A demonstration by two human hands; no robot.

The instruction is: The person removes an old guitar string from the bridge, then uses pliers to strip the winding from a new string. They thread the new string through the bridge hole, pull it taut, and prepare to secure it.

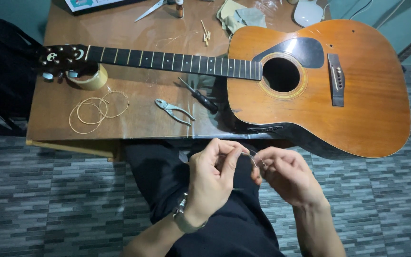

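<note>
An orange-brown acoustic guitar with a black pickguard (319, 81) is lying face up on the brown wooden table (134, 33), its fretboard appearing bare of strings and its dark headstock resting on a roll of tan tape (91, 78) at the far end from its body. Beyond the guitar's neck a flat package with a white label (89, 4) is sitting at the table's back edge, cut off by the frame, with a small brown bottle (180, 8) beside it; their print is too small to tell. Near the guitar's headstock, coiled bronze wire strings (98, 110) are lying loose on the table. Below the guitar's neck, grey metal pliers (173, 111) and a black-handled screwdriver (199, 97) are resting close to the body. In front of the guitar, over the person's lap, the left hand (212, 178) is pinching closed on a thin silvery guitar string (254, 157), and the right hand (286, 173) is pinching the same string, the two hands nearly touching. By judgement, the string is being uncoiled or straightened for fitting; the next move is calling for a steady two-handed pull without kinking it.
</note>
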